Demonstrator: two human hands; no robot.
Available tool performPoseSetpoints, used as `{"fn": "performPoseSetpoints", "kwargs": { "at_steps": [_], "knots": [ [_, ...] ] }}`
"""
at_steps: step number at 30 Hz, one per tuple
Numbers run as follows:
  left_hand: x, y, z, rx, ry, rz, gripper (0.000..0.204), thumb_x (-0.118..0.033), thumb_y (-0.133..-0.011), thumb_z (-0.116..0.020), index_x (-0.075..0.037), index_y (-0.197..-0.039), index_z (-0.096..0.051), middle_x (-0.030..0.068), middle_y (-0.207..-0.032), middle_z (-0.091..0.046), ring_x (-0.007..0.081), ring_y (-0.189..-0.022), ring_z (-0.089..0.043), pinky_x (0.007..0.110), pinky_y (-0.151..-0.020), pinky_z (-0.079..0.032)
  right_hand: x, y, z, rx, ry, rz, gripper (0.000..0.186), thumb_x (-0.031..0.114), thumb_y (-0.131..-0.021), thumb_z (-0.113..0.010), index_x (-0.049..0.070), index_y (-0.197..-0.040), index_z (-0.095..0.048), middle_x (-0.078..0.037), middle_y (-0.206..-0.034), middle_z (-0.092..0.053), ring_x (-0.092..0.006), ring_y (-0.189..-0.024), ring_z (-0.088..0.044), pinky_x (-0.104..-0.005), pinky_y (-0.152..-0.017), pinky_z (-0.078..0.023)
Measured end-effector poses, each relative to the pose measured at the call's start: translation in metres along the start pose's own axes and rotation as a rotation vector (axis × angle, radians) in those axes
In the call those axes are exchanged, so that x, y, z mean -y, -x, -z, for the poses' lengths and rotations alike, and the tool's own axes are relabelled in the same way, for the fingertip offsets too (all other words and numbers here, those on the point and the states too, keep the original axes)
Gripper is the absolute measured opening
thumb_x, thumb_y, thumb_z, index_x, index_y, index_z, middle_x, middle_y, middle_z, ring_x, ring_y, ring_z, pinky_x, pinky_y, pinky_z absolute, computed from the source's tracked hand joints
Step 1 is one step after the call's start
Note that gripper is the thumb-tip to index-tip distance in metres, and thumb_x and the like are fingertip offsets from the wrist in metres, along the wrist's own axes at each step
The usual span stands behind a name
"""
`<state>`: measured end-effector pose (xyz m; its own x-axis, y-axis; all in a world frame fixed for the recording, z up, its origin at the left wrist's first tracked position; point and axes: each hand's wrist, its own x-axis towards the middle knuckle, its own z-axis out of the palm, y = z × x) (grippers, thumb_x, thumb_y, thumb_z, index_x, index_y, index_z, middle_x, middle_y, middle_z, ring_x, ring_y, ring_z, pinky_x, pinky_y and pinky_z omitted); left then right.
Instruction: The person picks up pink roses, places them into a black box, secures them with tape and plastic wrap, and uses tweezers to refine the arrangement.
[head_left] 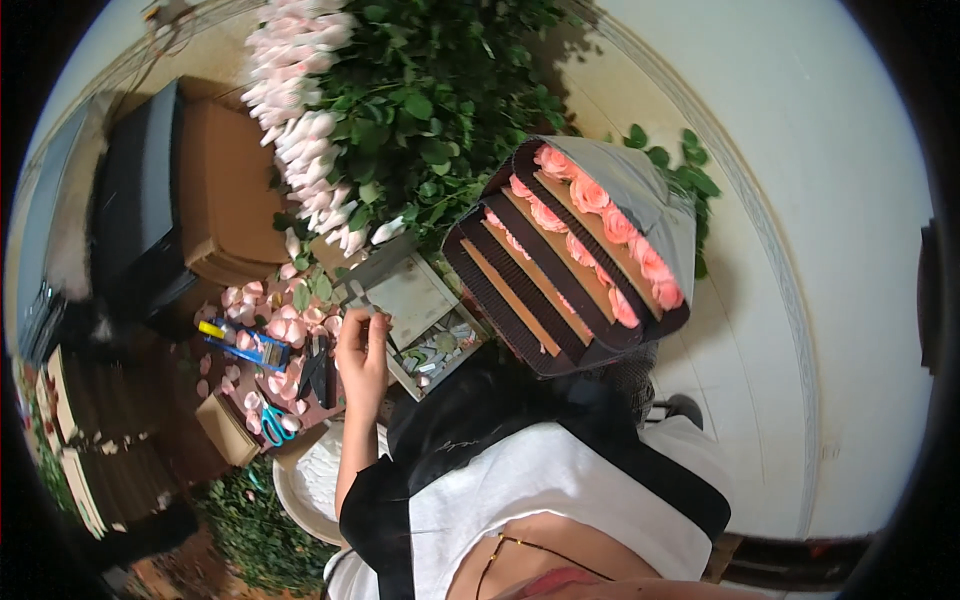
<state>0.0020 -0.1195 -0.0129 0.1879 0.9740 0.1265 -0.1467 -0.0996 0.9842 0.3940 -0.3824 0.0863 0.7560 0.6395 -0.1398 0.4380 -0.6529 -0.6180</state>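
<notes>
My left hand (361, 350) is over the edge of a grey tray, its fingers curled and thumb raised. At its fingertips is a small greyish strip (357, 295), too unclear to name. Right of it stands a tilted bundle of pink roses (590, 195), their heads in rows between brown boards and dark corrugated cardboard (505, 225), with a pale grey wrap (640, 185) around the outside. My right hand is out of sight. Left of my hand lie a black tool (316, 370), teal-handled scissors (277, 425) and a blue tool with a yellow end (245, 345) among loose petals.
The grey tray (405, 300) holds small pale pieces. Beyond it lie leafy stems (440, 110) with white-sleeved flower heads (300, 120). Cardboard boxes (230, 180) stand at left. A white-lined bucket (312, 470) is near my left elbow, and a pale wall (850, 200) rises at right.
</notes>
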Motion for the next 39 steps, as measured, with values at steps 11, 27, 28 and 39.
{"fn": "performPoseSetpoints", "kwargs": {
  "at_steps": [11, 27, 28, 39],
  "knots": [
    [0.011, 0.096, -0.013, -0.529, -0.021, 0.030, 0.016, -0.013, -0.103, -0.054, -0.001, -0.093, -0.057, -0.0004, -0.084, -0.059, 0.0059, -0.077, -0.051, 0.021, -0.072, -0.041, 0.084, -0.119, -0.028, 0.345, -0.250, 0.534, 0.048, 0.026, -0.102, -0.045, 0.005, -0.145, -0.043, -0.013, -0.150, -0.044, -0.0283, -0.137, -0.043, -0.0392, -0.115, -0.034],
    [0.001, 0.325, -0.149, -1.217, -0.208, -0.015, 0.017, -0.014, -0.102, -0.054, 0.001, -0.104, -0.061, 0.0054, -0.093, -0.068, 0.0109, -0.090, -0.062, 0.025, -0.082, -0.048, 0.243, -0.004, -0.147, 1.625, -0.925, 1.163, 0.047, 0.024, -0.103, -0.044, 0.004, -0.145, -0.043, -0.013, -0.149, -0.044, -0.0279, -0.136, -0.044, -0.0391, -0.114, -0.034],
    [0.002, 0.334, -0.156, -1.225, -0.278, -0.025, 0.016, -0.012, -0.102, -0.054, 0.001, -0.107, -0.062, 0.0052, -0.094, -0.068, 0.0108, -0.088, -0.061, 0.025, -0.081, -0.048, 0.244, 0.023, -0.149, 1.709, -0.937, 1.174, 0.047, 0.024, -0.103, -0.044, 0.003, -0.145, -0.043, -0.013, -0.149, -0.044, -0.0279, -0.136, -0.044, -0.0390, -0.114, -0.034],
    [0.008, 0.547, -0.195, -1.883, -0.326, -0.645, 0.019, -0.019, -0.104, -0.047, -0.003, -0.112, -0.053, 0.0111, -0.117, -0.059, 0.0185, -0.090, -0.056, 0.029, -0.079, -0.045, 0.114, 0.321, -0.148, 2.696, -0.450, 1.078, 0.046, 0.023, -0.103, -0.044, 0.003, -0.144, -0.043, -0.014, -0.149, -0.044, -0.0276, -0.136, -0.044, -0.0389, -0.114, -0.034]
  ]
}}
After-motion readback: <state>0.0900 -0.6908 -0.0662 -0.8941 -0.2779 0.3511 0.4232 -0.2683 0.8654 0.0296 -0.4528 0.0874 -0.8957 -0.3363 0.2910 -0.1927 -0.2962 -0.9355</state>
